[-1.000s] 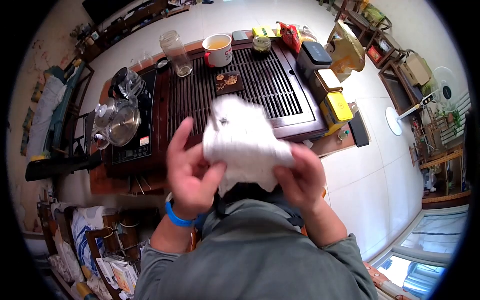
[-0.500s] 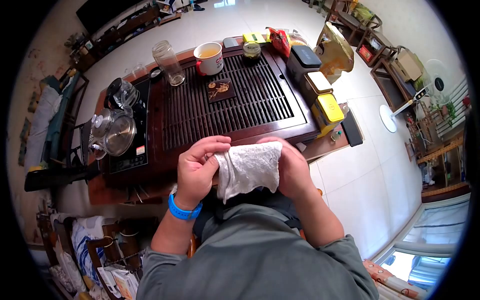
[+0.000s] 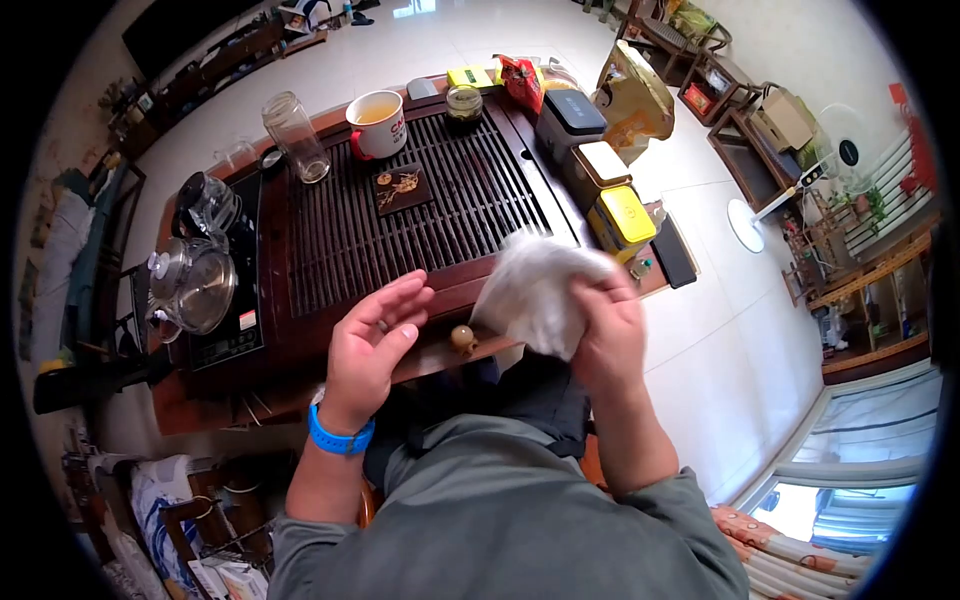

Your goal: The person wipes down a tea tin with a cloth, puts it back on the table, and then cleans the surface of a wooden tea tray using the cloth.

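My right hand (image 3: 610,320) grips a white cloth (image 3: 535,295), which is blurred by motion and hangs over the near right edge of the slatted tea tray (image 3: 465,280). My left hand (image 3: 368,345) holds nothing; its fingers are apart, just off the tray's front edge. Between the hands, a small round brown object (image 3: 463,338) sits on the table's front rim. Farther back on the slats lies a dark square coaster (image 3: 405,190) with a gold design. Behind it stands a white mug (image 3: 378,130) with a red handle and amber liquid inside.
Left of the mug stands a tall glass jar (image 3: 297,140). A glass kettle (image 3: 200,290) and a glass pot (image 3: 210,205) are at the left side. Along the right edge stand a yellow tin (image 3: 625,222) and a black canister (image 3: 570,120). A small jar (image 3: 464,105) is at the back.
My left hand has let go of the cloth and opened. My right hand has carried the cloth to the right, uncovering the small round object. The view has shifted slightly.
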`<move>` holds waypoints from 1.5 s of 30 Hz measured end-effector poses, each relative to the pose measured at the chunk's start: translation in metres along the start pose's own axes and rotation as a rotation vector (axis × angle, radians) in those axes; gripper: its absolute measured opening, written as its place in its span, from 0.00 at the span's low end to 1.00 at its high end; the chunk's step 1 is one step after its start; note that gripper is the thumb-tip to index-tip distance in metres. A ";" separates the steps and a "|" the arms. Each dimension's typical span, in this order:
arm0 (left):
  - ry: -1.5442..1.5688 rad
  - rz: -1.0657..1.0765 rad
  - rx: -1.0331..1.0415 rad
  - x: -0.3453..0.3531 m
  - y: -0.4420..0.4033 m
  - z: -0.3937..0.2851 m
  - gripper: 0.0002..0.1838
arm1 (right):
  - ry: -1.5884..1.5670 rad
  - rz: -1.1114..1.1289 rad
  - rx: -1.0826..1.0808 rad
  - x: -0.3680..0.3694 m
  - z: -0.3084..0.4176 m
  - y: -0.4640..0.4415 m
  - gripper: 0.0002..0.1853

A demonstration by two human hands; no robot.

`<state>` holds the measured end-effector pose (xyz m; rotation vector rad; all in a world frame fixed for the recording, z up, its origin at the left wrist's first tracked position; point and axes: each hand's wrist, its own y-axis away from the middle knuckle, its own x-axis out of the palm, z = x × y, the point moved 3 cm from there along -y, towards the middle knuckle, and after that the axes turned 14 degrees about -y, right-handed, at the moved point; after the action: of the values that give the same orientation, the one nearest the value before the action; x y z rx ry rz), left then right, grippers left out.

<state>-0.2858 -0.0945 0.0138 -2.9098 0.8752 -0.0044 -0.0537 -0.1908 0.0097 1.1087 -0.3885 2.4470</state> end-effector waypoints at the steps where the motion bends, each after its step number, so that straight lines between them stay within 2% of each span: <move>1: -0.098 -0.024 0.070 -0.005 0.001 0.000 0.19 | 0.209 0.033 -0.217 -0.003 0.012 -0.004 0.14; 3: -0.208 -0.080 0.170 -0.017 0.002 0.002 0.18 | 0.696 0.116 -0.604 -0.006 0.033 -0.011 0.14; 4: -0.234 -0.108 0.213 -0.026 0.002 0.007 0.16 | 0.932 0.208 -0.715 -0.002 0.038 -0.018 0.15; 6: -0.449 -0.225 0.239 -0.040 0.003 0.008 0.15 | 1.444 0.369 -0.666 -0.002 0.041 -0.033 0.17; 7: -0.693 -0.230 0.307 -0.052 0.004 0.010 0.15 | 1.510 0.360 -0.519 -0.018 0.031 -0.037 0.19; 8: -0.813 -0.270 0.348 -0.057 0.004 0.008 0.15 | 1.548 0.340 -0.407 -0.032 0.022 -0.040 0.20; 10: -0.945 -0.347 0.369 -0.069 0.006 0.010 0.15 | 1.652 0.270 -0.373 -0.049 0.009 -0.043 0.23; 11: -0.971 -0.357 0.386 -0.076 0.006 0.013 0.14 | 1.736 0.304 -0.432 -0.053 0.005 -0.042 0.26; 15: -1.117 -0.393 0.469 -0.098 0.009 0.021 0.11 | 1.789 0.295 -0.433 -0.045 -0.004 -0.042 0.29; 18: -1.148 -0.428 0.491 -0.107 0.007 0.025 0.09 | 1.836 0.296 -0.377 -0.043 -0.006 -0.049 0.28; 24: -1.150 -0.432 0.467 -0.104 0.003 0.035 0.10 | 1.851 0.278 -0.251 -0.042 -0.010 -0.062 0.23; 27: -1.164 -0.444 0.459 -0.105 0.004 0.038 0.09 | 1.813 0.264 -0.135 -0.037 -0.011 -0.071 0.23; 30: -1.166 -0.442 0.466 -0.105 0.004 0.039 0.09 | 1.793 0.314 -0.111 -0.045 -0.017 -0.085 0.24; 33: -1.175 -0.435 0.478 -0.106 0.004 0.040 0.09 | 1.826 0.391 -0.200 -0.056 -0.024 -0.102 0.24; 45: -1.146 -0.410 0.442 -0.108 0.001 0.041 0.10 | 1.860 0.419 -0.221 -0.051 -0.057 -0.191 0.26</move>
<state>-0.3755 -0.0316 -0.0237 -2.0515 0.0487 1.1185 0.0323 -0.0144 -0.0508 -1.5120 -0.1951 2.4857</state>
